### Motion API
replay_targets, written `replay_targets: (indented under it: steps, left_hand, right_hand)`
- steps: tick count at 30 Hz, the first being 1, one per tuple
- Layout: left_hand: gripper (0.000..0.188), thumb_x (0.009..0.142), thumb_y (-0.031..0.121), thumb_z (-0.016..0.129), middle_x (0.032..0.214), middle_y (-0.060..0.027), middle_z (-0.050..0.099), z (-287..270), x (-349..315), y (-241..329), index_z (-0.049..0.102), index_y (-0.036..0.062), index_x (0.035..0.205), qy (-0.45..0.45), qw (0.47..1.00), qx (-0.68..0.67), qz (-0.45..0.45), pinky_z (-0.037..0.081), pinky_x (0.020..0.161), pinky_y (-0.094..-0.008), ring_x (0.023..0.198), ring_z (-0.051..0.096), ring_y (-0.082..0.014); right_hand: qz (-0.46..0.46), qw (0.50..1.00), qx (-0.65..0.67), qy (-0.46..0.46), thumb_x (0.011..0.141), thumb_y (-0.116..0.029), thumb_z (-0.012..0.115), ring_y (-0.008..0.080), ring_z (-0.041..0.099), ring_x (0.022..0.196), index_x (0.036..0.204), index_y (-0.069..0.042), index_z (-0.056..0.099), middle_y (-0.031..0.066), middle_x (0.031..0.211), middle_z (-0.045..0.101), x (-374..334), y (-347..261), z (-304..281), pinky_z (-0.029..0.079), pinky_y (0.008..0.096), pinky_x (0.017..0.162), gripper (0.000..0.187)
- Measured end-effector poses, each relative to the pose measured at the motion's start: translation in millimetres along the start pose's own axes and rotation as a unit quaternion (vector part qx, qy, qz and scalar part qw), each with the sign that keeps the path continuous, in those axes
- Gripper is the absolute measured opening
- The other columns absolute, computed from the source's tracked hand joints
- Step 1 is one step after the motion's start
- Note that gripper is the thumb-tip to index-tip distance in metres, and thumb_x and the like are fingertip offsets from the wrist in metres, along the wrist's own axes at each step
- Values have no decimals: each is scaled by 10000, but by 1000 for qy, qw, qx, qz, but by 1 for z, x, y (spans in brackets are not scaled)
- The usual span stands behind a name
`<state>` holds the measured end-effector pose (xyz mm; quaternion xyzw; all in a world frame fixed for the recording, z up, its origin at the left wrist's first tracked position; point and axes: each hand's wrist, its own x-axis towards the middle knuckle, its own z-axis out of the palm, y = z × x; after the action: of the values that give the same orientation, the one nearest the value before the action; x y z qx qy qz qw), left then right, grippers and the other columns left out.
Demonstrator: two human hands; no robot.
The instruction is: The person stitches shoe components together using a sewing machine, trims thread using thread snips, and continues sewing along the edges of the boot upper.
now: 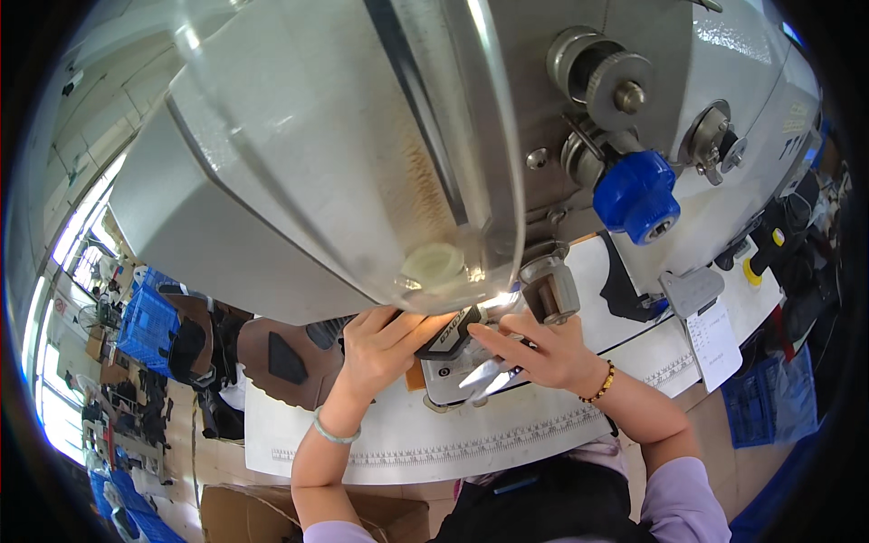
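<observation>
Under the head of a large sewing machine (317, 181), a small black piece with pale lettering (450, 335) lies at the lit needle area. My left hand (376, 348) comes in from the left, fingers together and gripping the piece's left side; some fingertips are hidden by the machine. A pair of metal snips (489, 377) is held in my right hand (543, 351), blades pointing down and left. The thumb and fingers of that hand reach to the piece's right edge. The needle itself is hidden.
The white table (362, 457) carries a printed ruler (507, 443) along its front edge. Brown and black cut parts (290, 362) lie at left, another black part (625, 285) at right. A blue knob (636, 197) juts from the machine. Blue crates (149, 321) stand beyond.
</observation>
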<state>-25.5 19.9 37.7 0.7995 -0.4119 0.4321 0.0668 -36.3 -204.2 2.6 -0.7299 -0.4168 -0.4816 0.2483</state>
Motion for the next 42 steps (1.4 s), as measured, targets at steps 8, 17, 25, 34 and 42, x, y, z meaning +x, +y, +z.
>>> replay_targets:
  steps: [8, 17, 25, 34, 42]
  left_hand:
    - [317, 568, 42, 600, 947, -26, 653, 1, -1, -8, 690, 148, 852, -16, 1000, -2, 27, 510, 620, -298, 773, 613, -192]
    - [524, 557, 19, 629, 864, 24, 649, 4, 5, -17, 694, 255, 1021, 15, 999, -34, 36, 513, 490, -219, 589, 605, -115]
    - [556, 560, -5, 648, 865, 9, 648, 4, 1, -20, 686, 257, 1049, -18, 999, -35, 17, 532, 499, -230, 612, 626, -137]
    - [515, 602, -23, 639, 838, -9, 661, 3, 10, -21, 689, 222, 1052, 0, 998, -51, 36, 519, 544, -265, 669, 636, -163]
    - [446, 608, -23, 641, 850, -4, 669, 4, 8, -24, 714, 199, 989, -12, 997, -80, 10, 517, 580, -269, 705, 641, -174]
  right_hand:
    - [39, 999, 35, -12, 646, -90, 650, 87, 491, 590, 1030, -111, 625, -21, 779, 512, -1, -1, 3, 407, 200, 472, 385]
    - [49, 999, 14, -15, 622, -67, 636, 97, 442, 558, 1033, -87, 638, -50, 664, 495, 2, -6, 5, 373, 215, 452, 411]
    - [65, 997, 13, -37, 554, -79, 666, 102, 453, 572, 1138, -77, 619, -59, 669, 543, -1, -7, 4, 393, 236, 472, 587]
    - [74, 995, 23, -66, 570, -74, 648, 111, 445, 528, 1160, -121, 617, -43, 652, 537, 0, -9, 5, 384, 248, 455, 593]
    - [87, 994, 22, -63, 573, -49, 637, 114, 440, 523, 1174, -127, 610, -45, 643, 536, 1, -10, 7, 380, 255, 461, 607]
